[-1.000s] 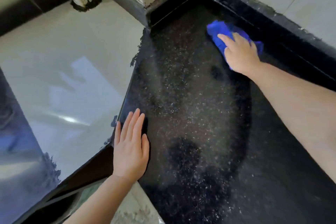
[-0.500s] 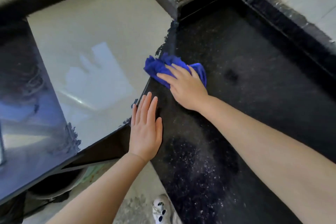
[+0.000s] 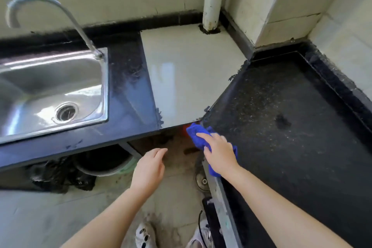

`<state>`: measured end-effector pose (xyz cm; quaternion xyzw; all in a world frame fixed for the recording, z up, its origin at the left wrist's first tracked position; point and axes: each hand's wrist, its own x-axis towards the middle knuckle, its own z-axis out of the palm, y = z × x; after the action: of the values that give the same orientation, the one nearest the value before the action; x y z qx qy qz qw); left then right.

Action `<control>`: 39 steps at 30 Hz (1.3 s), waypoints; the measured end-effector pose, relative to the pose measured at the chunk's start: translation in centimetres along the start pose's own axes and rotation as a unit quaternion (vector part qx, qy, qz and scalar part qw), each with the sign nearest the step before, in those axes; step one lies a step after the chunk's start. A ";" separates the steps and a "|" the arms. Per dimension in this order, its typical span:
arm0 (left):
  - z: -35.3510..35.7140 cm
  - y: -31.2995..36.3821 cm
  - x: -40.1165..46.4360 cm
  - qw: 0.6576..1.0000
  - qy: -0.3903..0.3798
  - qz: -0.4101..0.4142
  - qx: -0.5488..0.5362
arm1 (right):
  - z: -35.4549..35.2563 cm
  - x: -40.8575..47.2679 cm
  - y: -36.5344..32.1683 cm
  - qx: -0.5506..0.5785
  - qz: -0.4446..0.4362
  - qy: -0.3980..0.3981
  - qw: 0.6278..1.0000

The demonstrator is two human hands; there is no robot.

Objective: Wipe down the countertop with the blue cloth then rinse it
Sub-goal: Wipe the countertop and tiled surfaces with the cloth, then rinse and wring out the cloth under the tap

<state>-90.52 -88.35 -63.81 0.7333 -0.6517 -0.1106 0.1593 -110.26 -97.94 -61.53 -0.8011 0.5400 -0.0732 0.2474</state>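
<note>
Black countertop (image 3: 291,127): right hand (image 3: 220,154) presses blue cloth (image 3: 198,134) at its edge.

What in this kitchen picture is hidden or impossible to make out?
Head view only:
- Blue cloth: its middle is hidden under the right hand.
- Sink: its left part is cut off by the frame edge.
- Dark heap under the counter: shadowed, unidentifiable.
- Left hand: palm faces away.
</note>
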 end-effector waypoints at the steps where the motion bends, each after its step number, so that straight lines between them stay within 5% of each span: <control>1: -1.4 -1.4 -0.8 1.000 0.015 -0.019 0.009 | 0.3 0.1 -1.7 0.009 -0.006 -0.022 1.000; 13: -15.4 -21.3 -8.6 0.993 0.085 -0.068 0.043 | 8.8 2.5 -26.3 0.076 -0.126 -0.037 0.988; 20: -19.0 -28.7 -9.4 0.989 0.124 -0.070 0.038 | 11.5 5.0 -35.0 0.112 -0.140 -0.032 0.983; 24: -19.1 -29.1 -6.6 0.986 0.069 -0.123 -0.093 | 12.6 8.0 -37.7 0.142 -0.147 -0.036 0.978; 27: -19.5 -28.9 -2.9 0.952 -0.001 -0.156 -0.265 | 12.9 11.1 -39.7 0.183 -0.144 -0.044 0.972; 30: -20.3 -29.5 2.0 0.881 -0.044 -0.191 -0.431 | 12.8 15.1 -41.4 0.250 -0.123 -0.067 0.958; 39: -19.3 -34.9 13.3 0.763 -0.042 -0.293 -0.574 | 9.9 27.4 -41.4 0.258 -0.106 -0.213 0.936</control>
<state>-49.56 -96.35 -58.51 0.6544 -0.2256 -0.5366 0.4827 -60.95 -107.27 -54.56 -0.7588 0.3493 -0.0633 0.5461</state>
